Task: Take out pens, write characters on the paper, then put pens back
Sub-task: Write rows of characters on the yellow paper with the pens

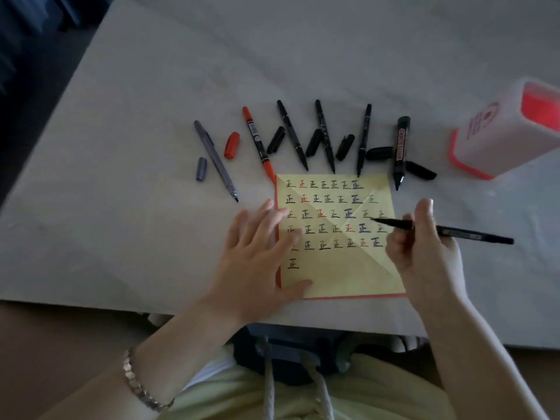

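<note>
A yellow sheet of paper [336, 274] lies on the table, covered with rows of small written characters in black, red and blue. My left hand [257, 253] rests flat on the sheet's left edge, fingers spread. My right hand [424, 247] holds a thin black pen [472, 233] at the sheet's right side, the tip pointing left over the third row. Above the paper lie several uncapped pens in a row: a grey pen [215, 160], a red pen [257, 140], black pens [292, 134] and a thick black marker [400, 150]. Loose caps lie between them.
A white and red pen holder [497, 128] lies tipped on its side at the right, its opening facing right. A red cap [231, 144] and a grey cap [201, 168] lie near the left pens. The table's front edge runs just below the paper.
</note>
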